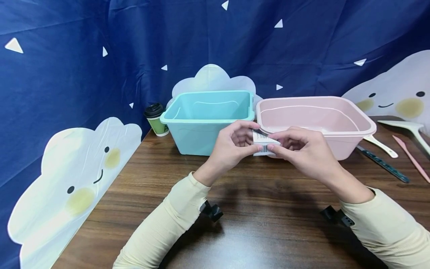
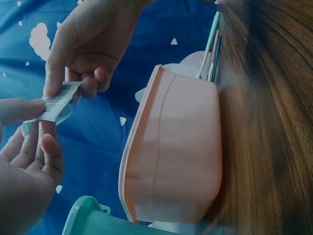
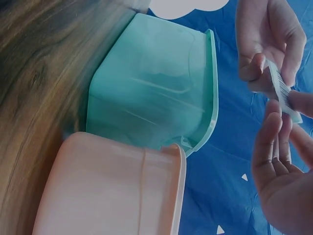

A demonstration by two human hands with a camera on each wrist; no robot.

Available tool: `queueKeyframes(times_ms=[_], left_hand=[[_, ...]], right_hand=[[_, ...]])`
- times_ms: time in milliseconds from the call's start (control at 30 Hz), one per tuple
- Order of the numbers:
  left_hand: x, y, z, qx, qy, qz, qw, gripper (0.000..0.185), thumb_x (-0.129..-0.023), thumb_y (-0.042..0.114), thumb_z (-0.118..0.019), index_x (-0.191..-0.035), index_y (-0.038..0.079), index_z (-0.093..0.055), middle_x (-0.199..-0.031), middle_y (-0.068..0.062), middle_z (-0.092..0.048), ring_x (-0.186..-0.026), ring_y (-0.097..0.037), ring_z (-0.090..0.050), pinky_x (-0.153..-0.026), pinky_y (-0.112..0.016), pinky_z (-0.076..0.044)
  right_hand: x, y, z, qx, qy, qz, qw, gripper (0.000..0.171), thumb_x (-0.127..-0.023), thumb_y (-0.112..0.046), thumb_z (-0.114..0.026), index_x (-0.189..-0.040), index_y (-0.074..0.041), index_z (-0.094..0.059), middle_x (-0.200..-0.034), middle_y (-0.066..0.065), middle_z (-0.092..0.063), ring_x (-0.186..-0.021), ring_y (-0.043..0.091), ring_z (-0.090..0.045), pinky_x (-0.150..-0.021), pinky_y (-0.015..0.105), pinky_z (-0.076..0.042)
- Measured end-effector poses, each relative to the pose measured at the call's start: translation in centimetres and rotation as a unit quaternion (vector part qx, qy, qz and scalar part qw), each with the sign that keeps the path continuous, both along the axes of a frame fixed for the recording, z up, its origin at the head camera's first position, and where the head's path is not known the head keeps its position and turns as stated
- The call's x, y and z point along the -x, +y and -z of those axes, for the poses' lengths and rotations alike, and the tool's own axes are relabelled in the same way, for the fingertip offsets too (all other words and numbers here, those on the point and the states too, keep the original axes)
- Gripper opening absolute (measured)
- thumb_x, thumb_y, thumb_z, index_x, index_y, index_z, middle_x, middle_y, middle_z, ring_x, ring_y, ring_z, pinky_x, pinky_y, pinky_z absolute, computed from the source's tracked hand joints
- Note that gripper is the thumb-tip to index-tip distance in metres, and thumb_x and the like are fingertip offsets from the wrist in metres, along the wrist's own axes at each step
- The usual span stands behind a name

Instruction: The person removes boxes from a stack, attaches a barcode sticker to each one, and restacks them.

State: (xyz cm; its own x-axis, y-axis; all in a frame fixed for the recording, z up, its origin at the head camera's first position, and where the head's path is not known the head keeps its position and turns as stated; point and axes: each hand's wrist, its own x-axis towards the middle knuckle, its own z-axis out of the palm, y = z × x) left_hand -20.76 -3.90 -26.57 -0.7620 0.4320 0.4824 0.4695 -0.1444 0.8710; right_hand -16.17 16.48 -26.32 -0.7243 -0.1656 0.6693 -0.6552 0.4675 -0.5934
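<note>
both hands, left hand and right hand, pinch one barcode label above the table.

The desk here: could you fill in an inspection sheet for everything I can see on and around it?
Surface: wooden table, dark brown.
Job's things: white barcode label, held above the table in front of the tubs.
Clutter: teal tub and pink tub side by side; lidded paper cup left of the teal tub; utensils at the right edge.
Grippers: left hand and right hand both pinch the label.
Cables: nothing seen.
Surroundings: blue cloud-print backdrop.
</note>
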Motion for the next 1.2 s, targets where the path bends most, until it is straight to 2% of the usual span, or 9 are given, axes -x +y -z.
queueKeyframes(times_ms=[233, 367, 767, 1067, 1200], left_hand=[[-0.05, 0.04, -0.07, 0.005, 0.018, -0.002, 0.9998, 0.043, -0.082, -0.012, -0.073, -0.123, -0.007, -0.061, -0.09, -0.025, -0.067, -0.075, -0.008, -0.061, -0.066, -0.019, -0.048], [-0.04, 0.08, 0.0, 0.013, 0.029, 0.0, 0.9995, 0.043, -0.083, -0.012, -0.072, -0.123, -0.007, -0.06, -0.092, -0.029, -0.066, -0.073, -0.007, -0.06, -0.065, -0.018, -0.046], [-0.1, 0.15, -0.13, 0.034, 0.047, 0.019, 0.9981, 0.045, -0.083, -0.013, -0.071, -0.126, -0.009, -0.058, -0.089, -0.027, -0.067, -0.067, -0.005, -0.058, -0.064, -0.018, -0.048], [-0.16, 0.05, -0.3, 0.05, 0.04, 0.022, 0.9977, 0.044, -0.084, -0.012, -0.071, -0.127, -0.008, -0.058, -0.089, -0.026, -0.067, -0.067, -0.004, -0.058, -0.065, -0.018, -0.049], [-0.16, 0.01, -0.35, 0.052, 0.039, 0.023, 0.9976, 0.045, -0.084, -0.012, -0.071, -0.127, -0.008, -0.059, -0.088, -0.025, -0.067, -0.067, -0.004, -0.059, -0.066, -0.018, -0.049]], right_hand=[[-0.09, 0.03, -0.08, 0.003, -0.012, -0.007, 1.0, 0.013, -0.083, 0.004, -0.078, -0.092, -0.004, -0.079, -0.071, -0.014, -0.066, -0.056, 0.0, -0.057, -0.05, 0.015, -0.047], [-0.05, 0.06, -0.07, 0.002, -0.007, -0.012, 1.0, 0.012, -0.083, 0.005, -0.077, -0.091, -0.005, -0.078, -0.072, -0.014, -0.067, -0.056, 0.001, -0.057, -0.051, 0.014, -0.046], [0.04, 0.14, -0.07, -0.006, 0.005, -0.015, 1.0, 0.011, -0.083, 0.005, -0.077, -0.087, -0.006, -0.079, -0.072, -0.014, -0.066, -0.056, 0.001, -0.055, -0.052, 0.014, -0.046], [0.14, 0.12, 0.03, -0.01, 0.03, -0.026, 0.999, 0.002, -0.084, 0.0, -0.078, -0.085, 0.001, -0.077, -0.071, -0.012, -0.064, -0.055, 0.001, -0.052, -0.051, 0.014, -0.042], [0.16, 0.06, 0.09, -0.012, 0.037, -0.022, 0.999, 0.011, -0.082, 0.006, -0.077, -0.085, -0.004, -0.078, -0.071, -0.011, -0.063, -0.055, 0.001, -0.051, -0.05, 0.014, -0.041]])
